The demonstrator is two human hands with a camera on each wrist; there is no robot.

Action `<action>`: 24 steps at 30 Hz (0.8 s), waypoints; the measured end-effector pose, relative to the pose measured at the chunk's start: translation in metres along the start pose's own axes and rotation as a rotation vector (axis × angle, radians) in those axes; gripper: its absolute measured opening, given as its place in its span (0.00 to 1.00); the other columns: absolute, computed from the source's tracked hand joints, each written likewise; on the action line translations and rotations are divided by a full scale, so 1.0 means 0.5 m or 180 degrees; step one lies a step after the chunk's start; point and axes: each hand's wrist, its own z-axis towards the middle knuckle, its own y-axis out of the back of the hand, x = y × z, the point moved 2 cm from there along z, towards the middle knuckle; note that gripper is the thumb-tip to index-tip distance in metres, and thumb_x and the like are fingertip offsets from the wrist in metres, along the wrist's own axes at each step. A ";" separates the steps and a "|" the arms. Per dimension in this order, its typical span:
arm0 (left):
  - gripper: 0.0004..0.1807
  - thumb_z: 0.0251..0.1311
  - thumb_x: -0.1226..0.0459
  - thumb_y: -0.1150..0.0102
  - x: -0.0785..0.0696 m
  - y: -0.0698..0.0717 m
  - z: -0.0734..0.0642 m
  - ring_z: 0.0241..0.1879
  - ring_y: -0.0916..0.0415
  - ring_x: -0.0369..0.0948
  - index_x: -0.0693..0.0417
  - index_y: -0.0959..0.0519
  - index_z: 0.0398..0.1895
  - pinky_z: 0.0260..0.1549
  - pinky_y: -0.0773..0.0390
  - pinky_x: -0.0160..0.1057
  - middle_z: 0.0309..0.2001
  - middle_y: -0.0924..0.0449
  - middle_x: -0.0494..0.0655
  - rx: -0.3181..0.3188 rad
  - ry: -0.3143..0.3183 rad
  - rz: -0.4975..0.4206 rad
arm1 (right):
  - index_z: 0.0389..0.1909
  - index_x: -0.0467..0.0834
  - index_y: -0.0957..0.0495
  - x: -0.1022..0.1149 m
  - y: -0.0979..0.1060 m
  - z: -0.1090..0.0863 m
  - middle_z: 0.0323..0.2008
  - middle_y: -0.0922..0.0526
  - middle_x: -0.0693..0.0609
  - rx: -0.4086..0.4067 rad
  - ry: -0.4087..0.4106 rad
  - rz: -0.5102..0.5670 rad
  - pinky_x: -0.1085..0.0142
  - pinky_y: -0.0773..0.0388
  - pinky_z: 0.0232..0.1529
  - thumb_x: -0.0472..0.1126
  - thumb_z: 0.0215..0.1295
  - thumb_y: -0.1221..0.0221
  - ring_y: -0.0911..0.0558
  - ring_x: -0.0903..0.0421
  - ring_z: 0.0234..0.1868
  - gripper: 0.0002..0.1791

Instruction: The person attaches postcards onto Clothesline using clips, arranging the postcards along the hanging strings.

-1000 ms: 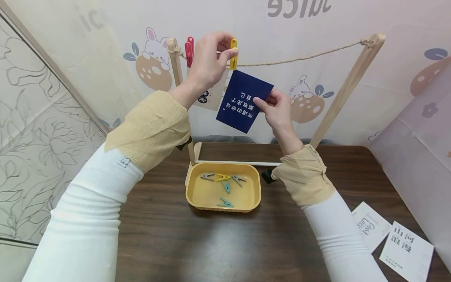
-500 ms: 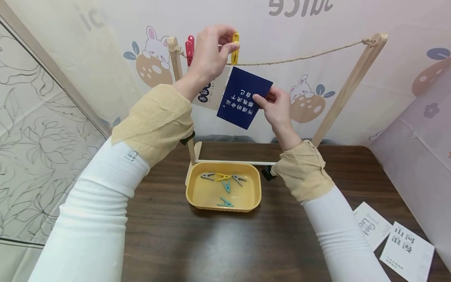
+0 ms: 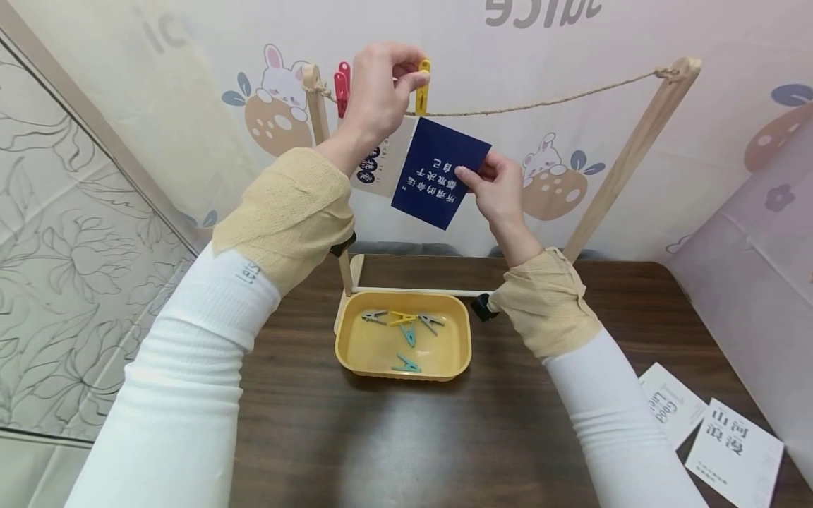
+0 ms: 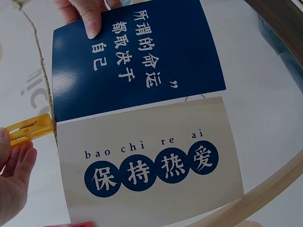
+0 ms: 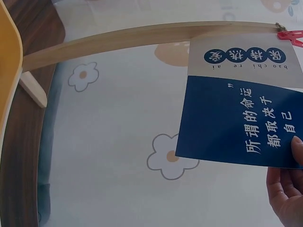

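My left hand (image 3: 381,92) pinches a yellow clothespin (image 3: 423,88) upright at the twine line (image 3: 508,111). In the left wrist view the tip of the yellow clothespin (image 4: 40,126) meets the twine near the corner of a dark blue card (image 4: 128,66). My right hand (image 3: 502,190) holds that blue card (image 3: 438,173) by its right edge, thumb in front, tilted just below the line. Beside it hangs a beige card (image 4: 147,165) with dark blue circles, partly behind my left hand in the head view. Red clothespins (image 3: 342,90) sit at the line's left end.
Wooden posts (image 3: 629,159) hold the twine at both ends. Below, a yellow tray (image 3: 346,353) contains several grey, yellow and teal clothespins. Two white cards (image 3: 733,451) lie at the right on the dark wooden table (image 3: 305,423). A printed curtain hangs behind.
The left hand and yellow clothespin have shifted slightly upward in the head view. The blue card has risen a little with the right hand, its top corner now closer to the line.
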 end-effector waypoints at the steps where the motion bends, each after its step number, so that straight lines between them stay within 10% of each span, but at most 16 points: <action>1: 0.10 0.56 0.70 0.47 0.000 -0.001 0.000 0.36 0.27 0.37 0.62 0.22 0.41 0.40 0.30 0.23 0.38 0.23 0.52 0.0005 -0.0002 0.0007 | 0.40 0.33 0.24 0.001 0.000 0.000 0.34 0.19 0.45 -0.0004 -0.0003 0.0000 0.71 0.23 0.33 0.31 0.53 0.40 0.22 0.59 0.32 0.12; 24: 0.09 0.57 0.68 0.47 0.000 -0.003 0.010 0.36 0.26 0.38 0.62 0.20 0.38 0.38 0.29 0.26 0.39 0.21 0.52 0.0024 0.0011 0.0149 | 0.39 0.34 0.24 0.010 -0.001 0.005 0.32 0.20 0.48 -0.0028 -0.0035 0.0070 0.71 0.24 0.33 0.30 0.53 0.40 0.22 0.59 0.31 0.12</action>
